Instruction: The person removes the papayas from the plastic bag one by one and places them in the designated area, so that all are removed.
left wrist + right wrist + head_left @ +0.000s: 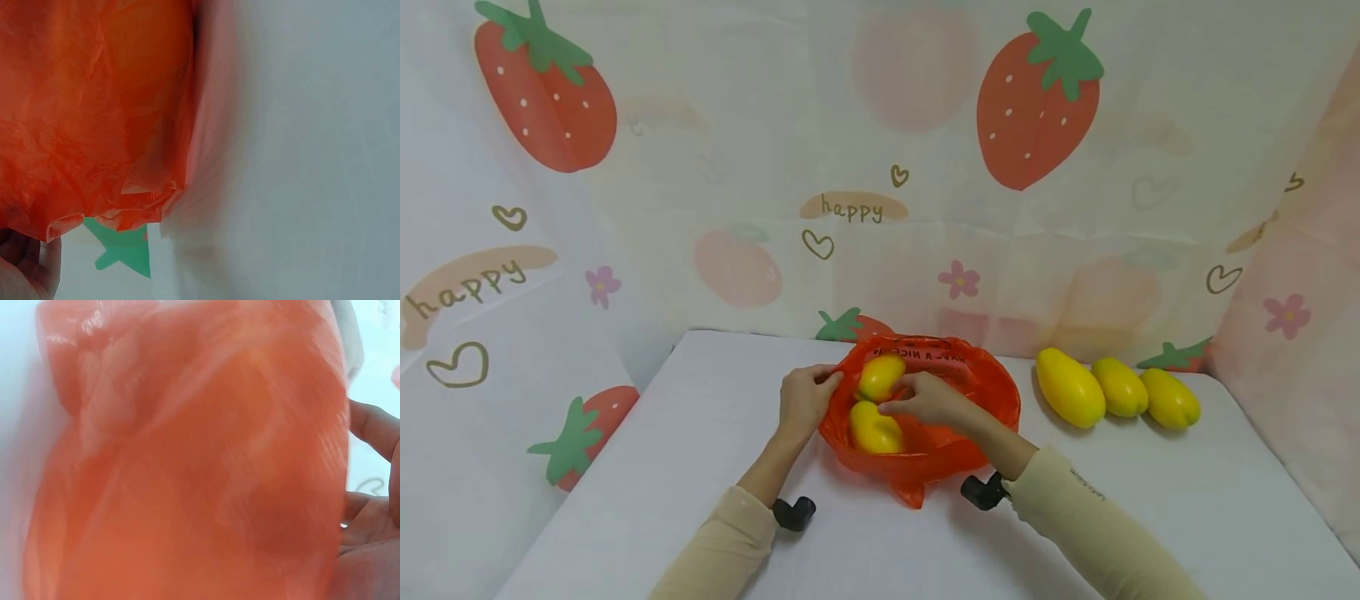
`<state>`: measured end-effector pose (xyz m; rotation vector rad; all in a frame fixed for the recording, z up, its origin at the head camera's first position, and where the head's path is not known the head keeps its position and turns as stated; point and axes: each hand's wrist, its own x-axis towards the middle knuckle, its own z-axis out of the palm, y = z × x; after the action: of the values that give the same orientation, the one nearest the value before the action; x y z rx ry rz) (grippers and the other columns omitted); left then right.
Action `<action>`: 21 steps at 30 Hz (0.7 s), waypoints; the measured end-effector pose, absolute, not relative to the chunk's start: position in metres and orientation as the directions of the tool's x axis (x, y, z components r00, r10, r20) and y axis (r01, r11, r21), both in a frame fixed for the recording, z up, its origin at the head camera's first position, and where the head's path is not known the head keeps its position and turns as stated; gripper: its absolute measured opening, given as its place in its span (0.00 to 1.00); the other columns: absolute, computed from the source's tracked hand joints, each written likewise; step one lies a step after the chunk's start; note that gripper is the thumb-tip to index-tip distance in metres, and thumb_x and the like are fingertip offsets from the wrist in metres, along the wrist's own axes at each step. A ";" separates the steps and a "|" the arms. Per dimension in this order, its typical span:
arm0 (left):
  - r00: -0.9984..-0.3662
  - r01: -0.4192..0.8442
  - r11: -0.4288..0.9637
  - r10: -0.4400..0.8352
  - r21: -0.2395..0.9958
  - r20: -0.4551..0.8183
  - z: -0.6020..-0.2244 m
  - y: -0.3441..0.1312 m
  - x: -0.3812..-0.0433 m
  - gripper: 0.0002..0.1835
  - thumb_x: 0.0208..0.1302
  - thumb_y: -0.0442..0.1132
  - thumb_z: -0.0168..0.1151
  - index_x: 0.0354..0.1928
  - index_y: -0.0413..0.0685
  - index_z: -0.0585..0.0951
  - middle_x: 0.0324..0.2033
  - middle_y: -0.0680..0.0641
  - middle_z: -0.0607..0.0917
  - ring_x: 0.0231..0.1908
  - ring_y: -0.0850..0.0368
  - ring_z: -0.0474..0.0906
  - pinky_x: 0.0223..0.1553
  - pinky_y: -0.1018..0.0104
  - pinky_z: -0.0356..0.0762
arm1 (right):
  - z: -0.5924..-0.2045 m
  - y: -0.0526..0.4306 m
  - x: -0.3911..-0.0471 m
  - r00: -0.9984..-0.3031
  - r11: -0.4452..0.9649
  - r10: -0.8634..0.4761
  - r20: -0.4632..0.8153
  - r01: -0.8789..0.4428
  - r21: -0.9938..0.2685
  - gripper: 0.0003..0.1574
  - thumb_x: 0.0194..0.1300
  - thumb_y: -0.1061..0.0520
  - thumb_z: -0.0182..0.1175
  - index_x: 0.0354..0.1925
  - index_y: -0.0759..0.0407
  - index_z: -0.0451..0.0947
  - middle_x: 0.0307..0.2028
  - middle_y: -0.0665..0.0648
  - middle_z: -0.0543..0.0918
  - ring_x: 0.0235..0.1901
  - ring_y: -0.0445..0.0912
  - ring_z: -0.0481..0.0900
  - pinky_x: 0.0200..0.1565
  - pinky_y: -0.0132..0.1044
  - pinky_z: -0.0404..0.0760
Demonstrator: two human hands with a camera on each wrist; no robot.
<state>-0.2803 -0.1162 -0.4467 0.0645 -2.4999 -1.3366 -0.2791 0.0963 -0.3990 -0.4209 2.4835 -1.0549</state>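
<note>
Left hand (805, 398) pinches the red bag (917, 468) by its left rim, grip narrow. Rear yellow fruit (880, 377) lies inside, just left of the right hand (934, 400), long axis roughly crosswise. Right's nearer, thumb and fingers parted; can't tell if it's holding.

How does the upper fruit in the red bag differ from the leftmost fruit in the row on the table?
The upper fruit is inside the bag; the leftmost fruit is on the table.
The upper fruit looks smaller and blurred; the leftmost fruit looks larger and sharper.
The right hand is beside the upper fruit; no hand touches the leftmost fruit.
Both are yellow.
</note>
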 end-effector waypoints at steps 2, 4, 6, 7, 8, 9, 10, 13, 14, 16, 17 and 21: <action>-0.952 0.106 0.564 -0.179 0.819 0.246 -0.447 -0.116 -0.280 0.12 0.66 0.40 0.63 0.45 0.40 0.87 0.40 0.41 0.89 0.41 0.48 0.84 0.46 0.57 0.85 | -0.401 0.092 -0.278 -0.870 0.680 -0.419 -0.261 -0.110 -0.725 0.33 0.60 0.41 0.67 0.57 0.58 0.76 0.41 0.54 0.81 0.43 0.49 0.76 0.47 0.39 0.81; -0.952 0.109 0.563 -0.177 0.819 0.248 -0.446 -0.116 -0.279 0.12 0.66 0.40 0.62 0.45 0.40 0.87 0.40 0.41 0.89 0.40 0.48 0.84 0.46 0.56 0.85 | -0.403 0.089 -0.277 -0.870 0.696 -0.411 -0.272 -0.107 -0.710 0.34 0.59 0.40 0.67 0.56 0.59 0.76 0.43 0.53 0.82 0.45 0.48 0.76 0.51 0.43 0.81; -0.953 0.109 0.560 -0.177 0.821 0.247 -0.446 -0.116 -0.278 0.12 0.66 0.40 0.62 0.45 0.39 0.87 0.40 0.40 0.89 0.41 0.47 0.84 0.46 0.56 0.85 | -0.406 0.086 -0.277 -0.872 0.713 -0.401 -0.281 -0.105 -0.693 0.35 0.57 0.40 0.68 0.55 0.60 0.76 0.42 0.53 0.82 0.45 0.48 0.76 0.53 0.44 0.80; -0.953 0.110 0.561 -0.175 0.820 0.247 -0.446 -0.116 -0.278 0.12 0.66 0.39 0.62 0.45 0.39 0.87 0.40 0.40 0.89 0.41 0.47 0.84 0.46 0.56 0.85 | -0.407 0.084 -0.277 -0.871 0.720 -0.398 -0.287 -0.103 -0.686 0.34 0.57 0.39 0.68 0.53 0.60 0.76 0.41 0.54 0.82 0.45 0.48 0.75 0.52 0.44 0.80; -0.953 0.111 0.562 -0.173 0.820 0.248 -0.446 -0.116 -0.278 0.12 0.66 0.39 0.62 0.45 0.39 0.87 0.40 0.40 0.89 0.41 0.47 0.84 0.46 0.56 0.85 | -0.408 0.082 -0.277 -0.871 0.726 -0.395 -0.293 -0.100 -0.681 0.34 0.57 0.39 0.68 0.52 0.60 0.76 0.40 0.54 0.82 0.44 0.48 0.75 0.51 0.43 0.80; -0.953 0.112 0.560 -0.173 0.821 0.247 -0.446 -0.116 -0.278 0.12 0.67 0.39 0.62 0.45 0.39 0.86 0.40 0.40 0.89 0.41 0.47 0.84 0.46 0.56 0.85 | -0.409 0.081 -0.276 -0.870 0.732 -0.395 -0.295 -0.104 -0.673 0.34 0.57 0.39 0.69 0.52 0.60 0.76 0.38 0.55 0.81 0.43 0.48 0.75 0.49 0.42 0.79; -0.954 0.111 0.560 -0.172 0.821 0.247 -0.446 -0.116 -0.278 0.12 0.67 0.39 0.62 0.46 0.39 0.86 0.40 0.40 0.89 0.41 0.47 0.84 0.46 0.56 0.85 | -0.410 0.080 -0.276 -0.868 0.737 -0.396 -0.298 -0.108 -0.667 0.35 0.56 0.39 0.69 0.52 0.60 0.76 0.37 0.54 0.81 0.43 0.48 0.75 0.48 0.40 0.79; -0.955 0.108 0.557 -0.172 0.823 0.241 -0.446 -0.116 -0.278 0.12 0.67 0.39 0.62 0.46 0.39 0.86 0.40 0.40 0.89 0.41 0.48 0.84 0.46 0.57 0.85 | -0.414 0.077 -0.274 -0.861 0.735 -0.406 -0.306 -0.109 -0.670 0.35 0.56 0.39 0.69 0.53 0.60 0.75 0.35 0.54 0.80 0.41 0.47 0.75 0.46 0.39 0.78; -0.956 0.105 0.556 -0.173 0.824 0.239 -0.446 -0.116 -0.278 0.12 0.67 0.39 0.62 0.46 0.39 0.86 0.40 0.40 0.89 0.41 0.48 0.84 0.46 0.57 0.85 | -0.414 0.076 -0.273 -0.859 0.733 -0.411 -0.305 -0.113 -0.671 0.35 0.56 0.40 0.69 0.53 0.60 0.75 0.35 0.53 0.80 0.41 0.47 0.75 0.46 0.39 0.78; -0.957 0.096 0.551 -0.177 0.829 0.229 -0.446 -0.116 -0.278 0.12 0.67 0.39 0.62 0.46 0.40 0.86 0.41 0.41 0.89 0.41 0.48 0.84 0.47 0.57 0.85 | -0.416 0.075 -0.272 -0.856 0.731 -0.419 -0.303 -0.120 -0.672 0.33 0.56 0.40 0.70 0.51 0.59 0.76 0.35 0.52 0.80 0.41 0.47 0.75 0.46 0.38 0.78; -0.958 0.092 0.550 -0.179 0.830 0.225 -0.447 -0.115 -0.278 0.13 0.67 0.39 0.62 0.47 0.40 0.86 0.41 0.41 0.89 0.41 0.48 0.84 0.47 0.57 0.85 | -0.417 0.074 -0.272 -0.855 0.729 -0.423 -0.301 -0.124 -0.673 0.31 0.56 0.41 0.70 0.50 0.58 0.76 0.35 0.52 0.80 0.41 0.47 0.75 0.46 0.39 0.78; -0.960 0.079 0.546 -0.183 0.834 0.210 -0.448 -0.116 -0.279 0.13 0.67 0.40 0.62 0.47 0.41 0.86 0.41 0.41 0.89 0.42 0.48 0.84 0.47 0.57 0.85 | -0.421 0.072 -0.272 -0.855 0.734 -0.424 -0.297 -0.132 -0.666 0.29 0.55 0.41 0.71 0.47 0.57 0.77 0.35 0.52 0.80 0.41 0.47 0.75 0.46 0.39 0.79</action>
<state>-0.2794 -0.1156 -0.4476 0.0867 -2.5125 -1.3759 -0.2719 0.0717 -0.4212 -0.4253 2.5010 -0.9148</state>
